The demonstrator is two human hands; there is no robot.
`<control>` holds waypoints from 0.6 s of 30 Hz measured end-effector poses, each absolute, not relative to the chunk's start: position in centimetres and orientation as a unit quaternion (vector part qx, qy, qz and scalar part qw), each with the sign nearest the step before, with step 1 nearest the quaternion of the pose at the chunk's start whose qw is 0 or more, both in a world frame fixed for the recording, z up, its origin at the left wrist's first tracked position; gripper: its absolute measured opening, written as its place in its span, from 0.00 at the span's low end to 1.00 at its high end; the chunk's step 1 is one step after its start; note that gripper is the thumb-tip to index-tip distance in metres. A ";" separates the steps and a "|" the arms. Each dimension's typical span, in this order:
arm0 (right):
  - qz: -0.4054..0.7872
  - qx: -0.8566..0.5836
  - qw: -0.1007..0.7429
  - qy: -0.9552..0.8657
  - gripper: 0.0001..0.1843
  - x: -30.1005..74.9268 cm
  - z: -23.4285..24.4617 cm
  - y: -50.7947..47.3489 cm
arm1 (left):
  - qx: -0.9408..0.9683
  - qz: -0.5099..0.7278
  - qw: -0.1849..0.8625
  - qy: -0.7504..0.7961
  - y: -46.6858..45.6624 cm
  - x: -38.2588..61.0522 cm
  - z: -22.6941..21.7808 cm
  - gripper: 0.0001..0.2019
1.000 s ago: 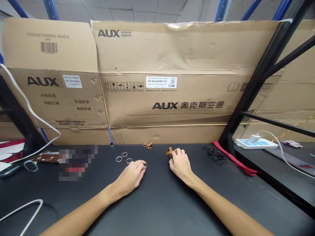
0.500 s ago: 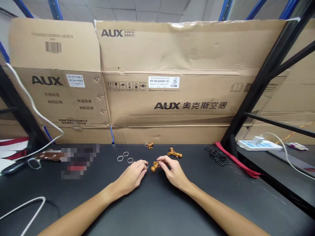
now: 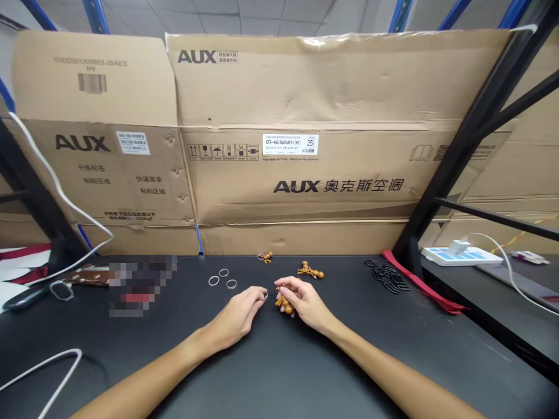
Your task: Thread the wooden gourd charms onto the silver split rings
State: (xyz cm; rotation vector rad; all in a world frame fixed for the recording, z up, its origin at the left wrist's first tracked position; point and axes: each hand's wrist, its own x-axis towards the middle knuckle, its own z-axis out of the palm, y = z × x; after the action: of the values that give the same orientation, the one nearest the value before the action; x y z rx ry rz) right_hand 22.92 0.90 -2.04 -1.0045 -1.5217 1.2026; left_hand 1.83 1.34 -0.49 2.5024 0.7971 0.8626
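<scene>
My left hand (image 3: 241, 313) pinches a metal split ring (image 3: 265, 296), which shows at its fingertips. A small gap to the right, my right hand (image 3: 304, 301) is closed on a gourd charm (image 3: 288, 308) with a knotted cord, its amber beads hanging below the fingers. Part of the charm is covered by the fingers. Loose split rings lie left of my left hand, one of them the ring (image 3: 231, 284). Behind my right hand lie more gourd charms (image 3: 311, 270). Farther back sits a gourd charm with a ring on it (image 3: 265, 256).
Black oval links (image 3: 388, 277) lie in a heap at the right, beside a red strap (image 3: 421, 285). Glasses (image 3: 61, 290) and a brown packet (image 3: 89, 275) lie at the left. A white cable (image 3: 65, 378) curves near the front left. A cardboard wall (image 3: 297, 203) closes off the back.
My right hand has turned, and the gourd charm has swung right and down beneath its fingers. My left hand has shifted slightly right with the split ring.
</scene>
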 end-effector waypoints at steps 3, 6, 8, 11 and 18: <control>0.508 -0.409 0.442 -0.616 0.25 22.8 -1.8 0.7 | 0.900 0.288 0.168 0.282 1.3 1.8 -0.7 0.09; 0.511 -0.398 0.437 -0.624 0.25 22.6 -1.7 0.5 | 0.909 0.270 0.148 0.280 1.3 1.8 -0.7 0.09; 0.506 -0.386 0.443 -0.632 0.24 22.5 -1.7 0.5 | 0.913 0.270 0.140 0.274 1.2 1.7 -0.7 0.10; 0.504 -0.375 0.454 -0.632 0.23 22.5 -1.7 0.6 | 0.913 0.276 0.134 0.270 1.2 1.8 -0.8 0.10; 0.520 -0.418 0.455 -0.590 0.25 22.6 -1.7 0.7 | 0.902 0.280 0.160 0.286 1.3 1.8 -0.9 0.09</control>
State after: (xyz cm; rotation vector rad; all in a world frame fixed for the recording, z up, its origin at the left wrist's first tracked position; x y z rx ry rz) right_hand 22.57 0.67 -1.75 -1.0309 -1.4566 1.2828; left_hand 1.78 1.34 -0.90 2.5790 0.8165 0.8007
